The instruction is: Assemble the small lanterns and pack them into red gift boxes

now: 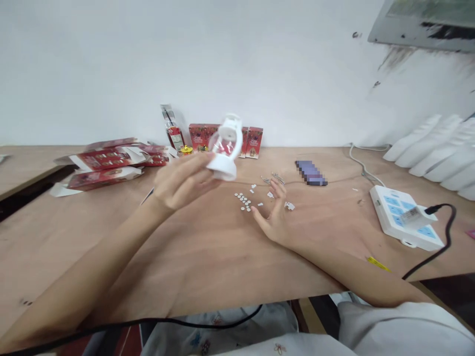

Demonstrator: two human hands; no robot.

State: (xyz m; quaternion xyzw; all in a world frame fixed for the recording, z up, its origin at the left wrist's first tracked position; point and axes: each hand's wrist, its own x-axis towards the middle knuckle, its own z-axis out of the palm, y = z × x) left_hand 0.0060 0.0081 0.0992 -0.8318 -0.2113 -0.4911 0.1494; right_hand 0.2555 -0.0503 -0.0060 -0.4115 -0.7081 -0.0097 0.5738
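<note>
My left hand (189, 180) grips a small white lantern (224, 165) with a clear middle by its base, raised above the table and slightly tilted. My right hand (273, 217) is over the table, thumb and fingers apart, with nothing visible between them. Left of its thumb lie several small round discs (244, 200), which look like button cells. Beyond its fingertips are small metal pieces (277, 178), too small to name. Little white plastic parts (290, 205) are scattered close to the right hand.
Red printed boxes (254, 142) stand along the wall; flattened red cartons (107, 165) lie at left. A phone (310, 173) lies behind the right hand. A white power strip (404, 217) with a black cable sits at right, near stacked white pieces (441, 153). A yellow strip (378, 264) lies near the front edge.
</note>
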